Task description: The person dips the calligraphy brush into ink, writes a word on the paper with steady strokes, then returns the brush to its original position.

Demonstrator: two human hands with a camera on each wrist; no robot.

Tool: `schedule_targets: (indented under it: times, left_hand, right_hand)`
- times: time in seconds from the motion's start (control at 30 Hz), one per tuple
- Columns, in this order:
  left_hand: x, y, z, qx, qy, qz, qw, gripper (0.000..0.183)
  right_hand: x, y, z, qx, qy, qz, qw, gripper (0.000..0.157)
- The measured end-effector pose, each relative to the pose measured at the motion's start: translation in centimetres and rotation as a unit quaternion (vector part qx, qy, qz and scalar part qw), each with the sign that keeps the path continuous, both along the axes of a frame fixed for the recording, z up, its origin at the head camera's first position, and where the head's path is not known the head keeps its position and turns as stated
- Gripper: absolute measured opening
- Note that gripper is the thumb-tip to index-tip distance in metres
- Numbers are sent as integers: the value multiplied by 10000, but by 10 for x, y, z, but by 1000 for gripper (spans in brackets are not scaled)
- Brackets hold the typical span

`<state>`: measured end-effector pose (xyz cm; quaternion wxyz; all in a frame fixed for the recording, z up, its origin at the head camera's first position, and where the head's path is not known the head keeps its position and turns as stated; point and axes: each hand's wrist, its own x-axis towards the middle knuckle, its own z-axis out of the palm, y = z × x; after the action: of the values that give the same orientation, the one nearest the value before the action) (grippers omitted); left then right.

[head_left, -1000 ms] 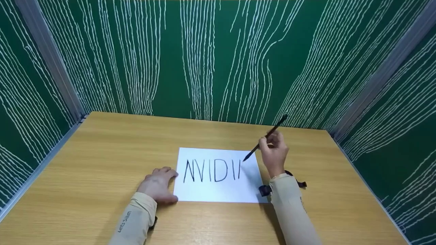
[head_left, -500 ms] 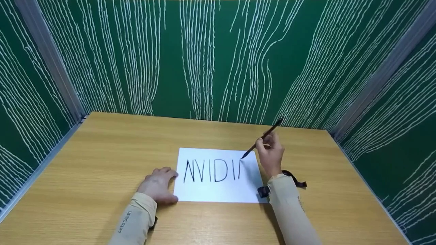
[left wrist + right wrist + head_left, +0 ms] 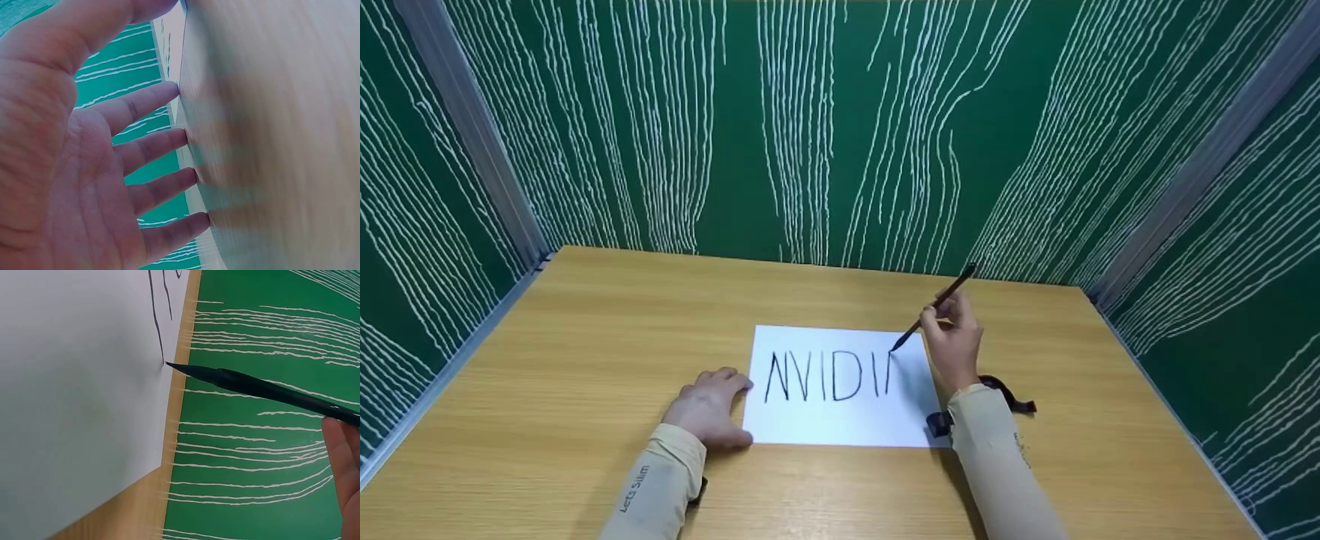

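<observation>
A sheet of white paper point(image 3: 840, 424) lies on the wooden table, bearing the dark strokes "NVIDI" and one more slanted stroke at the right. My right hand point(image 3: 955, 343) pinches a dark brush pen point(image 3: 934, 307) partway up its shaft, over the paper's upper right. In the right wrist view the pointed tip of the brush pen point(image 3: 247, 384) stands right at the end of a drawn line. My left hand point(image 3: 709, 409) rests at the paper's left edge, thumb and fingers spread. The left wrist view shows its fingers point(image 3: 152, 148) extended, fingertips down at the table surface.
The wooden table point(image 3: 607, 322) reaches back to a green wall point(image 3: 735, 135) with wavy white lines. Similar green panels rise on both sides, with grey posts point(image 3: 472, 127) in the corners. A dark strap point(image 3: 1012, 397) hangs off the right wrist.
My right hand and the brush pen have shifted slightly left and the tip has gone up to the top of the last slanted stroke. The left hand and paper have stayed put.
</observation>
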<state>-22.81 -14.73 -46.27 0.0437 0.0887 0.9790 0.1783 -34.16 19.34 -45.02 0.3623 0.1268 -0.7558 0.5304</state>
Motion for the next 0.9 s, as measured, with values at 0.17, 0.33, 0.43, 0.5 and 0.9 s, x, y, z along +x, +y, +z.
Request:
schedule_targets:
  times: [0.17, 0.33, 0.43, 0.5, 0.9]
  left_hand:
    - [0, 0, 0, -8, -46, 20, 10000, 74]
    - [-1, 0, 1, 4, -76, 23, 10000, 75]
    - [-1, 1, 2, -1, -117, 36, 9999, 77]
    - [-1, 1, 3, 7, -147, 54, 9999, 77]
    - [-3, 0, 0, 54, -132, -11, 9999, 76]
  right_hand:
    - [0, 0, -1, 41, -50, -25, 10000, 14]
    - [1, 0, -2, 71, -169, -2, 9998, 14]
    - [1, 0, -1, 89, -231, 12, 9997, 14]
    - [2, 0, -1, 107, -284, -11, 9995, 14]
    - [4, -1, -2, 54, -553, -20, 9985, 14]
